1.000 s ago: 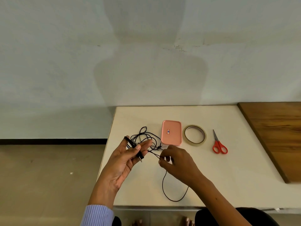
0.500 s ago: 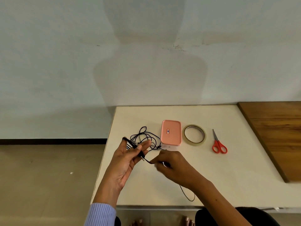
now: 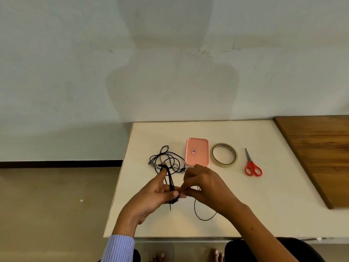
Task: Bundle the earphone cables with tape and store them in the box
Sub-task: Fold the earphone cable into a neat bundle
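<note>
Left hand point(image 3: 151, 195): raised over the desk's point(image 3: 245, 214) front-left part, forefinger extended, black earphone cable point(image 3: 171, 181) looped from that fingertip down to the thumb, plug hanging below; right hand point(image 3: 204, 183): fingertips pinching the same cable just beside the left thumb, a slack tail curving down to the desk surface. Cable, by appearance: light, thin, limp, springy enough to uncoil, so best held at the gathered loops, not by plug or earbuds. Remainder: loose tangle toward the left edge, beside the closed pink box point(image 3: 197, 151); tape roll point(image 3: 224, 155) and red scissors point(image 3: 252, 165) rightward.
</note>
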Available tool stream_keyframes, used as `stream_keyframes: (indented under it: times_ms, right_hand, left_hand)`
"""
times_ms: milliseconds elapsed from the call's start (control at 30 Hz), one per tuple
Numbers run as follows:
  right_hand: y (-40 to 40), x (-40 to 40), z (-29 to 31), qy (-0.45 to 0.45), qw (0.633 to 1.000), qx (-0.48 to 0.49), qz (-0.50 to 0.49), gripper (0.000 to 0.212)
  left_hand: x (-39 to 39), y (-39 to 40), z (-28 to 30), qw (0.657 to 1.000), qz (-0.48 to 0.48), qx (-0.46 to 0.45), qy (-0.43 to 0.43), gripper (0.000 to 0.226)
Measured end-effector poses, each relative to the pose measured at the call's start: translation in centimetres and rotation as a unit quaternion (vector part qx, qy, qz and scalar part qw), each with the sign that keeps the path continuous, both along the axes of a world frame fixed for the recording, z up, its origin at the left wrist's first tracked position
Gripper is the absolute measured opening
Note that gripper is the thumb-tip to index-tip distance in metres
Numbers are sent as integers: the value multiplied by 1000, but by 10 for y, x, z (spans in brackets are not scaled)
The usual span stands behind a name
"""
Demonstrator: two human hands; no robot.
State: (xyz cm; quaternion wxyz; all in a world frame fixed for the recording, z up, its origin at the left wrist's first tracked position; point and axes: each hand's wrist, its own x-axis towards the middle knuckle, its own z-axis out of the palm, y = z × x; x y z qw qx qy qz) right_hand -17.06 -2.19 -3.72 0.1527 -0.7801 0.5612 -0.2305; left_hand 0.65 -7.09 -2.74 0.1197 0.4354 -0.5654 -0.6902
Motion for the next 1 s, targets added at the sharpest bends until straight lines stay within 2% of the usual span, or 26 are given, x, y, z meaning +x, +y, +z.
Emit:
stream_keyframes:
  times_ms: [200, 333, 567, 667, 767, 900, 1000]
  right_hand:
    - [-4, -6, -1, 6, 1000, -20, 3, 4]
    - [-3, 2, -6, 47, 997, -60, 1, 6]
    - [-9, -4, -4, 73, 981, -159, -85, 10]
    - [-11, -6, -2, 42, 972, -188, -133, 9]
    - [-11, -6, 1, 12, 974, -176, -139, 23]
    - [-10, -8, -5, -18, 975, -160, -156, 14]
    - [-10, -9, -5, -82, 974, -130, -166, 15]
  left_hand:
    - [1, 6, 9, 997, -66, 44, 8, 85]
    - [5, 5, 10, 994, -91, 52, 12, 83]
    - [6, 8, 22, 981, -173, 84, 36, 75]
    - [3, 12, 25, 968, -217, 111, 53, 74]
    - [3, 12, 26, 963, -227, 121, 78, 75]
    - [5, 9, 25, 962, -224, 122, 98, 71]
    - [7, 6, 25, 960, -220, 123, 125, 67]
